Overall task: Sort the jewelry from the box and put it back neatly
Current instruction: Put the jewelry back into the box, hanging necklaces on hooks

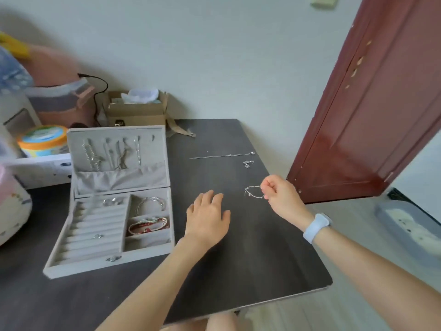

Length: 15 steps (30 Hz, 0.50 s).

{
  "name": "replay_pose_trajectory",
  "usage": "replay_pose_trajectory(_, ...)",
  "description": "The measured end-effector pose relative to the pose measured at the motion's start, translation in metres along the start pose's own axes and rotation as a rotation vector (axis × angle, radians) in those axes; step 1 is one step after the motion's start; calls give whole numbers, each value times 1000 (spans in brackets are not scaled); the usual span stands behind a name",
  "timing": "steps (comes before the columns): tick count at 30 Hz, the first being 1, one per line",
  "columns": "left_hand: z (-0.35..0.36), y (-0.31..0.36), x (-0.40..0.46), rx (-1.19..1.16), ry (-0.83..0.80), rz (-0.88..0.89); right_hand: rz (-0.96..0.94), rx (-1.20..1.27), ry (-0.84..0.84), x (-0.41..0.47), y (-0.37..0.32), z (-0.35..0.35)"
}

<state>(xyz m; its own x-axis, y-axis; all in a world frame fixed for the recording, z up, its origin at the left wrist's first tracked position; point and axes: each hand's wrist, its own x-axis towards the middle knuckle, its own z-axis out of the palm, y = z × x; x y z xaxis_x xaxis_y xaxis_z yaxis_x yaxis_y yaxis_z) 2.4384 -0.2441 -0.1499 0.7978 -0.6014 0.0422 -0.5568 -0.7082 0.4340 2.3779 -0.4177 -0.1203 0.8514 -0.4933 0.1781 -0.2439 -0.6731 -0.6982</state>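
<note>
Here the grey jewelry box [112,259] sits open at the left of the dark desk [262,259], its lid standing up at the far side, its long axis running left to right. Five chains [109,154] hang straight down inside the lid. In the base, one silver bangle [150,203] lies in the far right compartment and a tangle of red and silver bracelets [148,226] in the one nearer; their count cannot be told.

The right hand [278,193] pinches a small silver bracelet [253,192] with curled fingertips; the loop hangs to its left, just over the desk. The left hand [207,216] hovers flat and relaxed, fingers spread toward the far edge, grasping nothing.

Farther back, one thin necklace [222,155] lies stretched left to right, and beside its right end sits a small cluster of silver pieces [248,163].
</note>
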Motion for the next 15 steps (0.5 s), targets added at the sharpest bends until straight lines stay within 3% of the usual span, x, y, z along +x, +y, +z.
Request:
replay_pose_trajectory(3,29,8,34,119,-110,-52,5,-31,167,30,24,-1)
replay_pose_trajectory(5,42,6,48,213,-104,-81,-38,-100,179,42,39,7)
replay_pose_trajectory(9,50,0,58,262,-62,-80,-119,-314,34,40,65,26)
replay_pose_trajectory(13,51,-1,58,269,-39,-69,-242,-482,68,31,69,35)
replay_pose_trajectory(15,52,-2,58,275,-35,-65,-158,-590,-133,30,64,38)
